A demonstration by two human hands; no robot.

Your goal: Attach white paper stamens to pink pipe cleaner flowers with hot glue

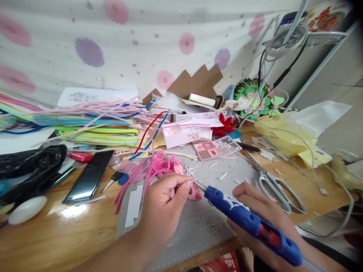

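Our left hand (166, 202) pinched the pink pipe-cleaner piece (195, 193) over the grey mat (198, 226); light, soft and bendy, we judged, best held by its edge. Our right hand (256, 204) gripped the glue gun (249, 223).

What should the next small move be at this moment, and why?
Probably squeeze a small dab from the glue gun. The right hand grips it, and its nozzle tip sits right by the pink pipe-cleaner piece that the left hand pinches over the grey mat, so the two look lined up.
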